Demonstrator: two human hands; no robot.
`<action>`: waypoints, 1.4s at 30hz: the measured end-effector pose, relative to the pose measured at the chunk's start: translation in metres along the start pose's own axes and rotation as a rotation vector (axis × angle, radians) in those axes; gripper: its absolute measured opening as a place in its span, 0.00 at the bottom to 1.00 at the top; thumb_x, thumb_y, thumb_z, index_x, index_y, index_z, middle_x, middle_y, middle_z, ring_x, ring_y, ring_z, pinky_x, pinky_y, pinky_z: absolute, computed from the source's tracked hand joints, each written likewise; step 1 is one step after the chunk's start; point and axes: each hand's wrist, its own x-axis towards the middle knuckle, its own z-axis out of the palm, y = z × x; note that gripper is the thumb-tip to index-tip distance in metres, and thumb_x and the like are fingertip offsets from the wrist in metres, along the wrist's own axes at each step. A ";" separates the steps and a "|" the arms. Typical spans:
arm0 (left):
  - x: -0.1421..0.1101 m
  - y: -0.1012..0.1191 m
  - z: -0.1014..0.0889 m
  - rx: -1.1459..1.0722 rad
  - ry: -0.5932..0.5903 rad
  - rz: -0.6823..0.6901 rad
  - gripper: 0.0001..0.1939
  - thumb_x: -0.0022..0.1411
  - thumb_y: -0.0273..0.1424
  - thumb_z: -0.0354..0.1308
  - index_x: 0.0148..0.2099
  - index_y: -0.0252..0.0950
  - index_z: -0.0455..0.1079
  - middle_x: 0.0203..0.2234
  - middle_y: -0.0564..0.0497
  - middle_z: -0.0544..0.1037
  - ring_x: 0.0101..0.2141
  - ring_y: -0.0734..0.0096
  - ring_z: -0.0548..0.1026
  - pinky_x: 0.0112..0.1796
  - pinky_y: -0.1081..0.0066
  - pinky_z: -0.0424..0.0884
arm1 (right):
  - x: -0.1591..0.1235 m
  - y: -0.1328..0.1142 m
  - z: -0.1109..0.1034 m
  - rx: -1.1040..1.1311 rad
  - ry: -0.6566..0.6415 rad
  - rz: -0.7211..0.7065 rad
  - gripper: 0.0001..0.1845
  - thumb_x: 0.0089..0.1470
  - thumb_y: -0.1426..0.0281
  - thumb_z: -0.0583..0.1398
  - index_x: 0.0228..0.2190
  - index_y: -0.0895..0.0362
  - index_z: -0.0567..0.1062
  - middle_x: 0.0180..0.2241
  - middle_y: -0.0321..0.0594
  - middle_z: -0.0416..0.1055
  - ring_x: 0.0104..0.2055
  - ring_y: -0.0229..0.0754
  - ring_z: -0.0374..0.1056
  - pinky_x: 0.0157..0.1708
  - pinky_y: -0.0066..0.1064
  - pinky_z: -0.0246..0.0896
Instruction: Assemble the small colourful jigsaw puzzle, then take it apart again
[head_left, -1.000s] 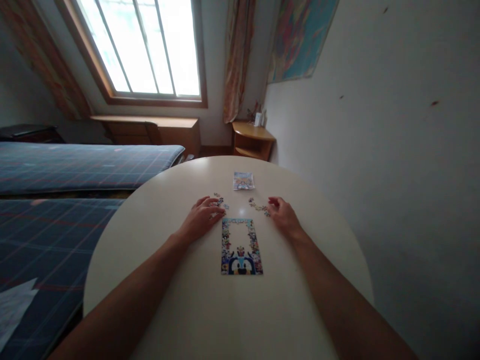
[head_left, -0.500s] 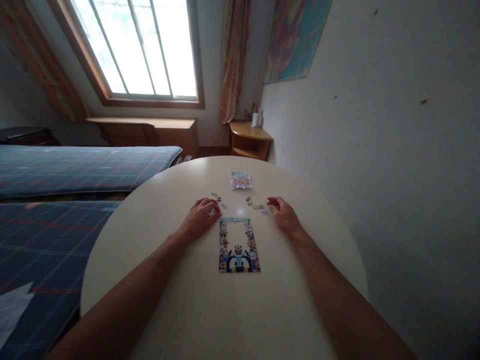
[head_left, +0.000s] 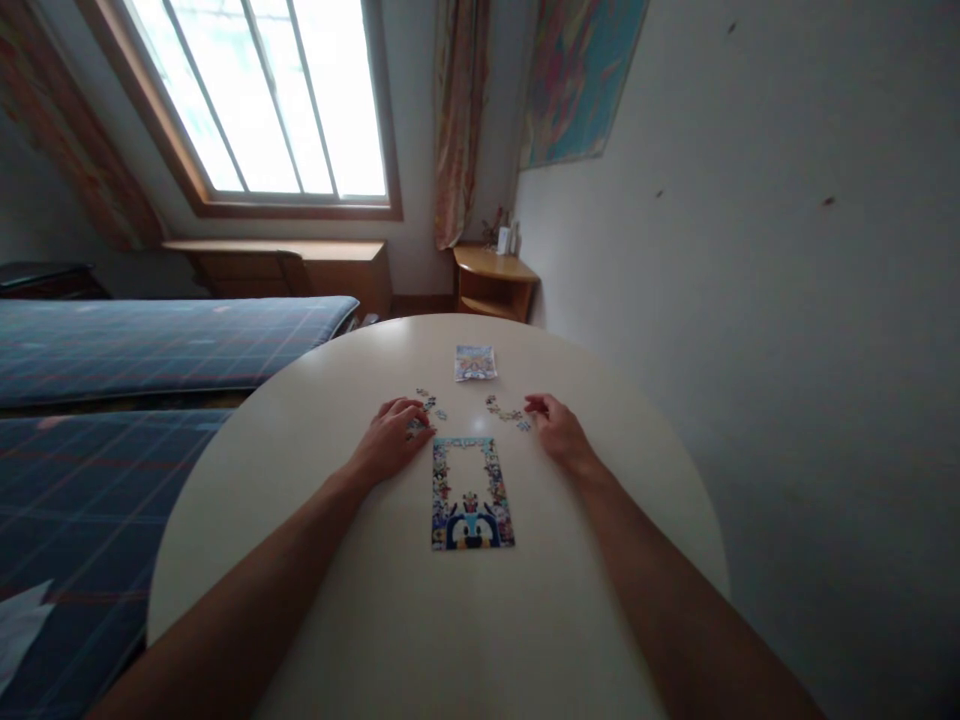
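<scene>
A partly assembled jigsaw puzzle (head_left: 439,500) lies on the round table, its border joined and a blue cartoon dog's face along the near edge. The middle of its frame shows bare tabletop. My left hand (head_left: 391,432) rests just beyond its upper left corner, fingers apart and bent over several loose puzzle pieces (head_left: 430,403), partly covering them. On the other side, my right hand (head_left: 559,428) lies with loosely curled fingers beside another group of loose pieces (head_left: 506,412). Nothing shows in its fingers. Farther back is a small printed picture sheet (head_left: 475,363).
The pale round table (head_left: 600,600) fills the foreground. Left of it stand beds with plaid mattresses (head_left: 150,345), with white paper (head_left: 22,630) on the nearer one. A corner shelf (head_left: 495,265) is behind the table, and a wall (head_left: 787,350) rises at the right.
The whole view has shifted slightly, so everything sits a little farther left. Both hands stay in nearly the same places on the table, and the puzzle looks unchanged.
</scene>
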 end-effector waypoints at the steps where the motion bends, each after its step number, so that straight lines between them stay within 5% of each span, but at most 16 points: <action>1: 0.000 0.000 0.000 0.001 -0.003 -0.004 0.07 0.62 0.37 0.58 0.39 0.39 0.72 0.50 0.47 0.73 0.55 0.57 0.65 0.57 0.57 0.60 | 0.000 0.000 0.000 -0.003 0.001 0.001 0.18 0.53 0.80 0.54 0.44 0.57 0.74 0.39 0.42 0.78 0.42 0.39 0.73 0.49 0.33 0.65; 7: 0.001 0.006 -0.002 0.020 0.010 -0.098 0.07 0.60 0.35 0.58 0.39 0.39 0.73 0.49 0.48 0.75 0.53 0.58 0.67 0.57 0.61 0.61 | 0.000 -0.003 -0.002 -0.010 -0.007 0.002 0.18 0.54 0.79 0.54 0.44 0.57 0.74 0.39 0.42 0.78 0.42 0.39 0.73 0.48 0.32 0.65; 17: 0.006 -0.002 -0.003 0.064 0.149 -0.385 0.19 0.59 0.27 0.52 0.53 0.31 0.69 0.47 0.40 0.77 0.50 0.54 0.71 0.54 0.59 0.66 | 0.000 -0.004 -0.004 -0.028 -0.011 0.007 0.18 0.53 0.79 0.54 0.44 0.58 0.75 0.39 0.43 0.78 0.41 0.41 0.73 0.47 0.34 0.65; 42: 0.010 -0.008 0.003 -0.043 0.171 -0.406 0.21 0.61 0.24 0.49 0.56 0.33 0.65 0.45 0.45 0.78 0.50 0.58 0.72 0.54 0.60 0.66 | 0.001 0.002 -0.002 -0.059 -0.033 -0.014 0.15 0.56 0.75 0.54 0.43 0.56 0.76 0.39 0.41 0.78 0.42 0.40 0.73 0.49 0.34 0.65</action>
